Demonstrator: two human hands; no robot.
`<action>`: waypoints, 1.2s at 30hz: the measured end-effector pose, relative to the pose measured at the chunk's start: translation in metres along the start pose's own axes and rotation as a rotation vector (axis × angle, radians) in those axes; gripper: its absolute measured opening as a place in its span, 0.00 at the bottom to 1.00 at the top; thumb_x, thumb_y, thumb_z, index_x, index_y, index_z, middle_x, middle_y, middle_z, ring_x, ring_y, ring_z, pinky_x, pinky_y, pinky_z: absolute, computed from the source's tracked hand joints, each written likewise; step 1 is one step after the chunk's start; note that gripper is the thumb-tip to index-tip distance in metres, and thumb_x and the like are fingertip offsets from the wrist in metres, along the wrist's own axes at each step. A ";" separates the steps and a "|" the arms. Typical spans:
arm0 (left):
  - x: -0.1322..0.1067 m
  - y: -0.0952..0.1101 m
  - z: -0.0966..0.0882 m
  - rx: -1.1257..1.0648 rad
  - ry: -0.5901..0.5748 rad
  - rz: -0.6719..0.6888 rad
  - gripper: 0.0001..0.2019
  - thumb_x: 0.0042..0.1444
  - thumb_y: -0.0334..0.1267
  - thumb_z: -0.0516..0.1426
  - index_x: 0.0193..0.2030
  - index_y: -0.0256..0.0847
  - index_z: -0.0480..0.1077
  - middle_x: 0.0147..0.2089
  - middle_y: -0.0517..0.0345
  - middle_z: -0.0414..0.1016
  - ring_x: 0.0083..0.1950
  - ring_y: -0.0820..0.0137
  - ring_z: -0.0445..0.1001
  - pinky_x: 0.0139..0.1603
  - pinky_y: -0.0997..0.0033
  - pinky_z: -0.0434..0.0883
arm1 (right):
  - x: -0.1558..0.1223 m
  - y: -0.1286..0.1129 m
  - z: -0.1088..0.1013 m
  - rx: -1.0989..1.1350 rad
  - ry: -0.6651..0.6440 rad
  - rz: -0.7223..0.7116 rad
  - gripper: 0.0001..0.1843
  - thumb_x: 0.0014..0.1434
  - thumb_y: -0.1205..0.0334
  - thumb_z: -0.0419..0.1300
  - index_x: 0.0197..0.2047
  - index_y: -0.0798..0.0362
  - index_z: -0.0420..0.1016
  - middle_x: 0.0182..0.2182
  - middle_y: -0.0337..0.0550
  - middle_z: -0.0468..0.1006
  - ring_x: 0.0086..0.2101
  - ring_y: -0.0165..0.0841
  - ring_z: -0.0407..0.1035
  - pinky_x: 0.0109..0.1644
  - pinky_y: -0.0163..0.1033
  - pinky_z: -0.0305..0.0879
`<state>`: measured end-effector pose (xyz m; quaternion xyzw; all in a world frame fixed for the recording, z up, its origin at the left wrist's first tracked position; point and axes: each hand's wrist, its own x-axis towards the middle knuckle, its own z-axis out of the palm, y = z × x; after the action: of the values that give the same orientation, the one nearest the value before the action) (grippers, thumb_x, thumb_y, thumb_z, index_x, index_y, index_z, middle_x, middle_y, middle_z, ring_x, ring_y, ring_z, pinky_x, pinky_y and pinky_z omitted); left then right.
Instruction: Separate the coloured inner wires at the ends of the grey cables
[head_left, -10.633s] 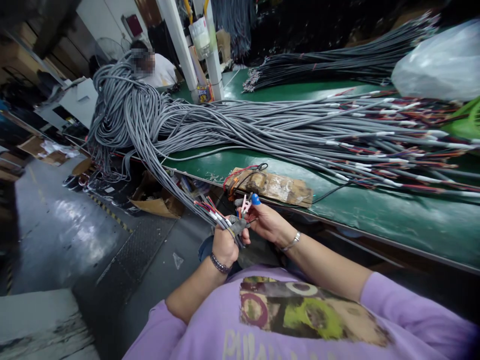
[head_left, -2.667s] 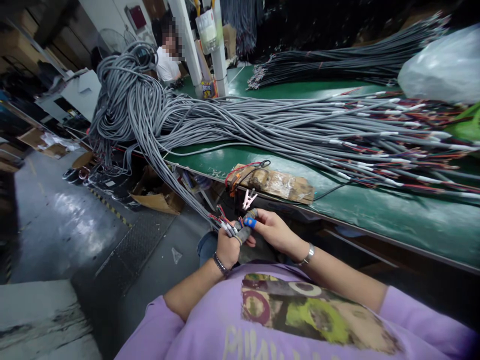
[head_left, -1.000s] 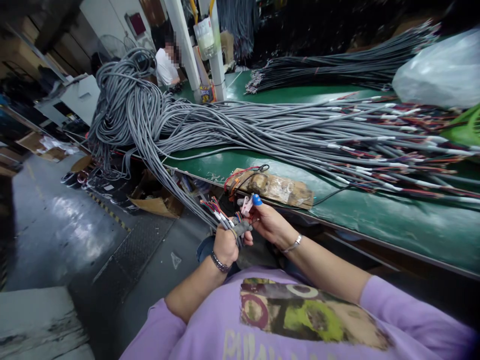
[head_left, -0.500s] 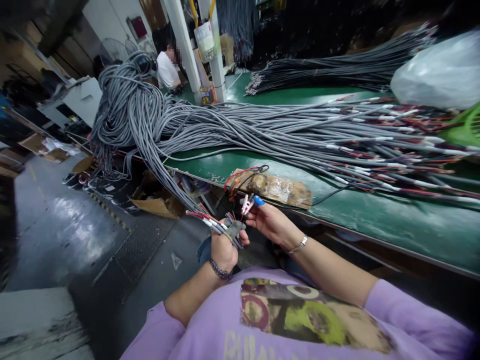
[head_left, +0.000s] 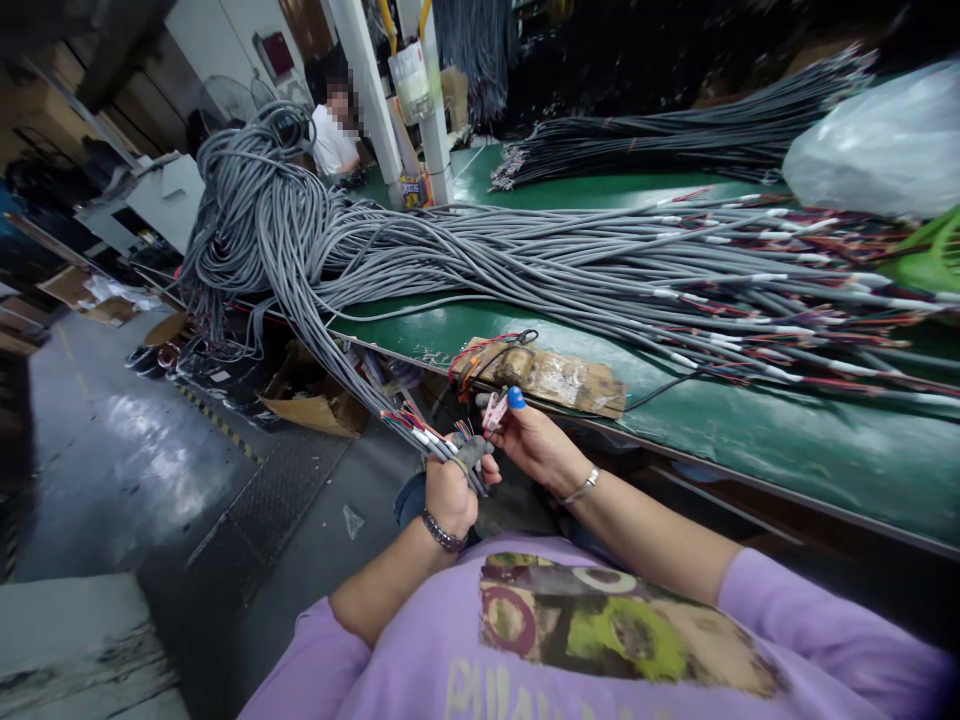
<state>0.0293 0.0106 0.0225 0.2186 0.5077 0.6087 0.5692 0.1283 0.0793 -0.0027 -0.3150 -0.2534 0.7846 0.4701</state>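
Note:
My left hand [head_left: 450,490] is closed round the ends of several grey cables [head_left: 424,437], whose coloured inner wires fan out above my fist. My right hand [head_left: 534,440], with a blue cot on one fingertip, pinches a small pink clip [head_left: 493,409] beside those wire ends. The clip hangs on leads from a taped brown block [head_left: 551,374] at the front edge of the green bench [head_left: 750,420]. The held cables run up and back into the large grey cable bundle [head_left: 480,255] lying across the bench.
A second dark cable bundle [head_left: 675,130] lies further back, with a clear plastic bag [head_left: 877,140] at the far right. White posts [head_left: 367,90] rise at the bench's far end, where another person [head_left: 334,140] sits. Cardboard boxes [head_left: 315,400] stand on the floor to the left.
My left hand has tilted the cable ends back up toward the clip. My right hand has drawn slightly closer to them, still holding the clip.

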 end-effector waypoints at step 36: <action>-0.002 -0.014 -0.018 0.111 -0.073 -0.019 0.15 0.40 0.45 0.65 0.23 0.35 0.69 0.17 0.58 0.71 0.17 0.75 0.68 0.19 0.76 0.67 | -0.032 -0.011 -0.018 -0.635 -0.192 -0.006 0.20 0.49 0.45 0.63 0.26 0.55 0.68 0.22 0.36 0.69 0.22 0.25 0.59 0.28 0.33 0.57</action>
<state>0.0207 0.0000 0.0043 0.2669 0.5216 0.5658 0.5802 0.1597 0.0572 0.0011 -0.3699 -0.5294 0.6911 0.3245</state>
